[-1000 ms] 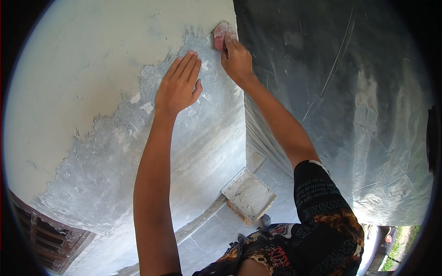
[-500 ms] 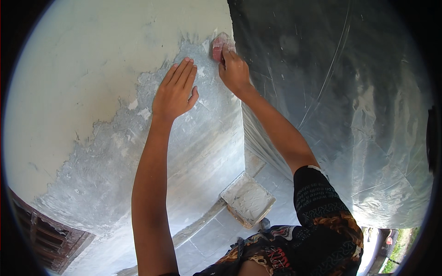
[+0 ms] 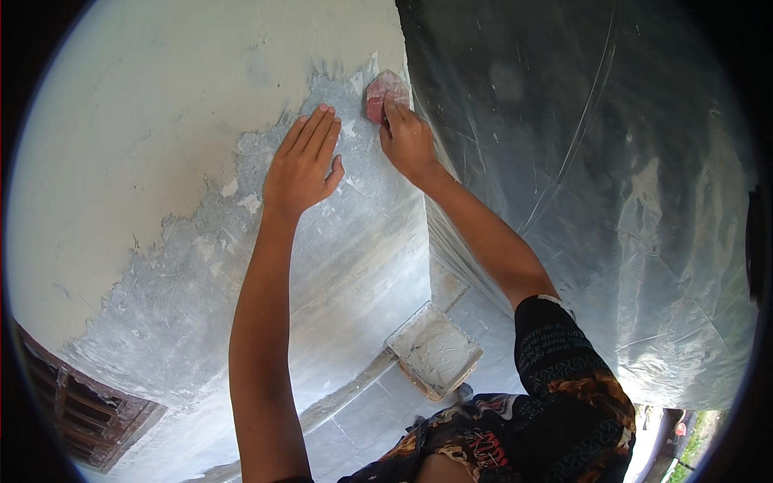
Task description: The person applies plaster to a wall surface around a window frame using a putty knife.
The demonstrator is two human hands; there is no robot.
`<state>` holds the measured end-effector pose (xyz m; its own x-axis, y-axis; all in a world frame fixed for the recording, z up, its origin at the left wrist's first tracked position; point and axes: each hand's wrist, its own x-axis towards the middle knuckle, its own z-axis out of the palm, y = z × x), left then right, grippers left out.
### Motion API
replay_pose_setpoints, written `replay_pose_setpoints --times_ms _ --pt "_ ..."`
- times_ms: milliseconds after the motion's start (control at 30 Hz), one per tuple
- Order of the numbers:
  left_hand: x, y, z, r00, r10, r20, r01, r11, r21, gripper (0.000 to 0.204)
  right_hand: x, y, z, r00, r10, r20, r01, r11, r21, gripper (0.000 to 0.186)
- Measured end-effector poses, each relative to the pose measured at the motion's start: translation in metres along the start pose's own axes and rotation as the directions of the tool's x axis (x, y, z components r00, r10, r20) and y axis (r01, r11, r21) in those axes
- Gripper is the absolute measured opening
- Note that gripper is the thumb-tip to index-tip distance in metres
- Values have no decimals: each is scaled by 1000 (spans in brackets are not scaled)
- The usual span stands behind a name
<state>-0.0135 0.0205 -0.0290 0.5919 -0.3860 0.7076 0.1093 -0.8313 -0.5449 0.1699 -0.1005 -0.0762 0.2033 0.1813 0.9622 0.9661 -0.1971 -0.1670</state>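
My left hand [image 3: 304,167] lies flat on the wall, its fingers stretched out and the thumb apart, on a rough grey patch [image 3: 217,266] where the cream paint [image 3: 153,113] ends in a ragged edge. To its right, my right hand [image 3: 412,149] grips a flat red scraper [image 3: 388,87] smeared with whitish paste. The scraper's face rests against the top of the grey patch, close to the wall's vertical corner. My fingers cover its lower part.
A dark sheet of clear-looking plastic [image 3: 564,161] hangs right of the corner. Below, a square container [image 3: 435,350] of whitish paste stands on the tiled floor [image 3: 354,427]. A brown wooden grille [image 3: 88,419] is at lower left.
My right hand has drawn the red scraper slightly down the wall, away from the corner's upper part. My left hand stays almost in place on the wall.
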Motion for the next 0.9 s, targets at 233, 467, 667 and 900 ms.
replay_pose_setpoints --times_ms 233,467,667,900 --pt "5 2 0 1000 -3 -2 3 1000 -1 48 8 -5 -29 989 54 -140 -24 978 205 52" --pt "1 1 0 1000 -5 10 5 1000 4 47 13 14 1 992 -26 -121 32 998 50 53" --pt "4 4 0 1000 -7 4 7 1000 -5 48 -13 -7 -23 998 16 -59 -5 981 194 51" --pt "7 4 -2 1000 -7 1 7 1000 2 48 38 22 -3 990 -54 -127 56 998 12 53"
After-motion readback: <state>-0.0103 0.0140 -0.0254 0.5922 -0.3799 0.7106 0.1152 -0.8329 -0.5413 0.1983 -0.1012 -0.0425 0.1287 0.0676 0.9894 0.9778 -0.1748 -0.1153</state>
